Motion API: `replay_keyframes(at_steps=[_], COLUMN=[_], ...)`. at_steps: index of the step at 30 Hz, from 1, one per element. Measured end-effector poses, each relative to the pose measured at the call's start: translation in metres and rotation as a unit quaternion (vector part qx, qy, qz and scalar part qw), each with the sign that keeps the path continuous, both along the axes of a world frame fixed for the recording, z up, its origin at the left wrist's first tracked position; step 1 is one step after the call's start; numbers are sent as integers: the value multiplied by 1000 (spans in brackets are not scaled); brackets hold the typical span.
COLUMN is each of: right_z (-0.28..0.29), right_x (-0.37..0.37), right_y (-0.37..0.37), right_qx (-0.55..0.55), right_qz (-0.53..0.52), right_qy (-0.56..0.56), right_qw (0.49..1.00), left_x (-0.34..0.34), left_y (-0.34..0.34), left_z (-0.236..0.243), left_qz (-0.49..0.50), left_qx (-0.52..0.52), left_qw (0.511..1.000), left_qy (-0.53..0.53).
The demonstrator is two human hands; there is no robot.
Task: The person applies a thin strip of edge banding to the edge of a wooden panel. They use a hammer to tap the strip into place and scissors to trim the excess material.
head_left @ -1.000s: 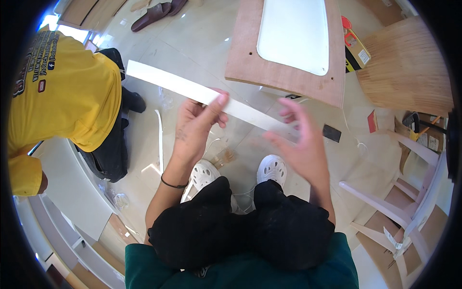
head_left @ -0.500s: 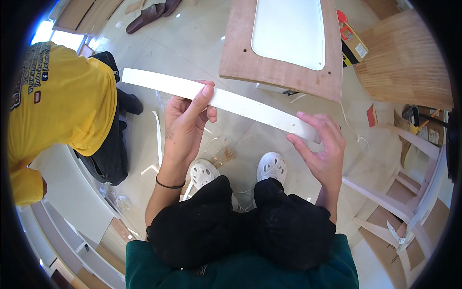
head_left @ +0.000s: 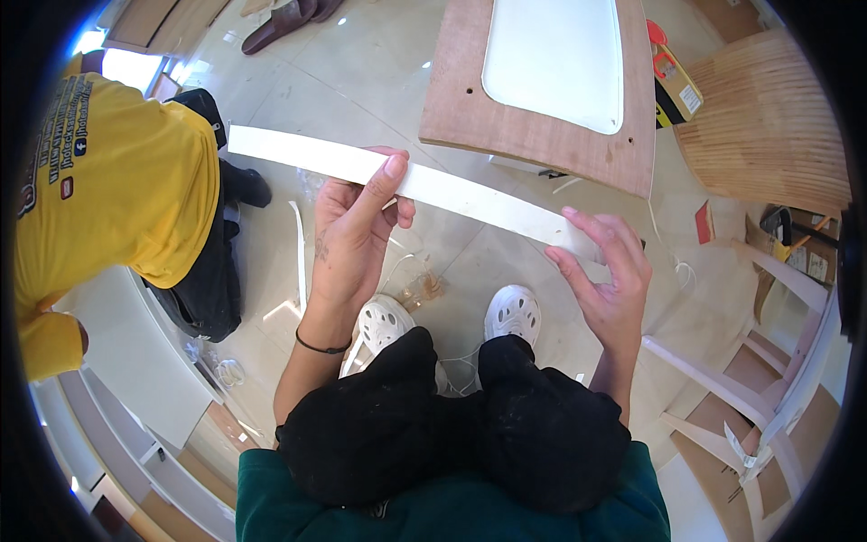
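Since a second ago the right hand (head_left: 607, 275) has slid out to pinch the long white strip (head_left: 433, 185) at its four-o'clock end while the left hand (head_left: 357, 226) grips mid-length, so the strip now spans taut from ten to four o'clock above the white shoes (head_left: 515, 312).

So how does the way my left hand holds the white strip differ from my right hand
The left hand grips the white strip near its middle, thumb laid over the top edge and the back of the hand facing the camera. The right hand holds the strip's right end, palm showing, fingers curled up behind it. The left wrist has a thin dark band; the right shows none. Both are bare and hold the same strip above the floor.
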State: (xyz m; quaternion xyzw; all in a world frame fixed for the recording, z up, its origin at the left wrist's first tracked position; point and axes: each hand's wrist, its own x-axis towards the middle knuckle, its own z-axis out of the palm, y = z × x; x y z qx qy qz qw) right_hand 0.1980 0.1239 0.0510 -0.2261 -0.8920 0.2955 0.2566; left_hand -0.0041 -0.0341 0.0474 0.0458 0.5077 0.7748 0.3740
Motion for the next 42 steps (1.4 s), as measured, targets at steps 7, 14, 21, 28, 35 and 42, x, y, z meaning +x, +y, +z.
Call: replay_keyframes(at_steps=[7, 14, 21, 28, 35, 42], right_z=[-2, -26, -55, -55, -52, -51], right_x=[-2, -13, -28, -24, -23, -33], right_y=[-1, -13, -47, -48, -41, -48], right_qx=[-18, -145, -330, -427, -442, -491], right_qz=[3, 72, 107, 20, 4, -2], right_qy=[-18, -87, -52, 183, 295, 289], right_qw=[1000, 983, 937, 885, 847, 822], left_x=[-3, -2, 0, -4, 2, 26], left_y=[-2, -4, 21, 1, -8, 1], left_z=[-3, 4, 5, -9, -29, -41], left_qz=[-7, -89, -233, -300, -319, -148], left_qx=[4, 48, -7, -94, -58, 66], left_qw=[1000, 993, 959, 929, 944, 982], left_qy=[-6, 56, 163, 195, 58, -98])
